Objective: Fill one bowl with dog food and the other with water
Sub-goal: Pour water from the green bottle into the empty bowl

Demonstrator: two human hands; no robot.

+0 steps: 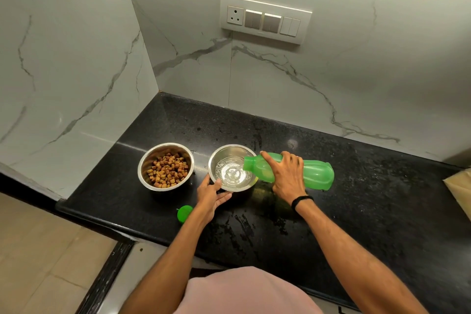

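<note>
Both hands are at the water bowl (232,171): the left hand (211,197) lies half-spread against its near rim, thumb on the edge, steadying it; the right hand (286,177) is wrapped round a green bottle (316,173) tipped on its side just right of the bowl, mouth over the rim, water running in; the green cap (184,213) sits left of that bowl, nearer the counter (356,211) edge; the food bowl (165,166), left of the water bowl, already holds kibble. Tipping further could send water over the rim onto the counter, which already looks wet; a slipped grip could knock the bowl.
</note>
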